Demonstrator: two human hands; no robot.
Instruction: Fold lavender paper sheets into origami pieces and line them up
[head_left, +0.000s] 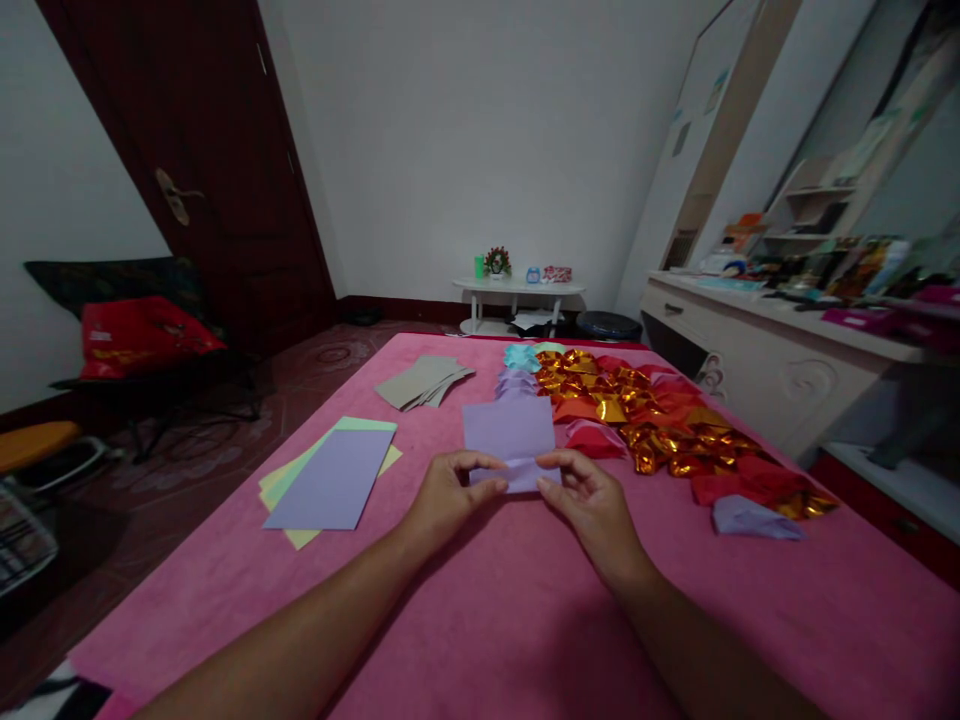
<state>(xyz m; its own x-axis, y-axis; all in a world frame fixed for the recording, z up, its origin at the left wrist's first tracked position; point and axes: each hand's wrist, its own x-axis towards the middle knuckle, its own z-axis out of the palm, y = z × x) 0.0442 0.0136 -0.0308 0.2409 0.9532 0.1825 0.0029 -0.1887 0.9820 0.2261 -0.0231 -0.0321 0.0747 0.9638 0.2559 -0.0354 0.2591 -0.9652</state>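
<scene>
A lilac sheet of paper (508, 430) lies flat on the pink table cover (480, 600), its near edge folded up. My left hand (448, 495) pinches the left end of that fold with thumb and fingers. At the right end of the same fold, my right hand (589, 497) pinches it too. Both hands rest low on the cover.
A stack of lilac, green and yellow sheets (330, 478) lies left of the hands. Grey sheets (422, 381) sit further back. Several folded red, gold, lilac and blue paper pieces (652, 425) spread along the right. A dresser (780, 360) stands right, a small white table (517, 290) behind.
</scene>
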